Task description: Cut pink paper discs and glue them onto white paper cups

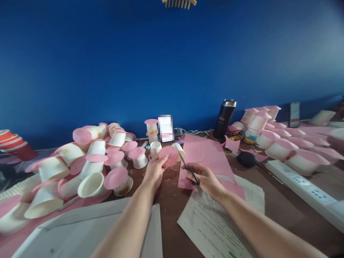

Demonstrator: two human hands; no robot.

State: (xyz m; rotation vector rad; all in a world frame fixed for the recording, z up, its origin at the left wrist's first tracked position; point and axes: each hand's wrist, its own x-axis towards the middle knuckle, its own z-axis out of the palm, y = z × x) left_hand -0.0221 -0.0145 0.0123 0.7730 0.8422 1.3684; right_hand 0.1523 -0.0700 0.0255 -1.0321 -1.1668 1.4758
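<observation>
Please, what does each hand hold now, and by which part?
The left hand holds a pink disc by its lower left edge; the right hand holds scissors by the handles.

Matt paper disc (170,156), smooth metal scissors (185,165)

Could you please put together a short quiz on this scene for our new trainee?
1. Multiple choice: what does the right hand hold?
A) a pen
B) a pair of scissors
C) a paper cup

2. True or false: the white power strip lies to the right of the black bottle in the picture.

3. Fill in the missing word: the disc in the left hand is coloured ____.

Key: 1. B; 2. True; 3. pink.
</observation>
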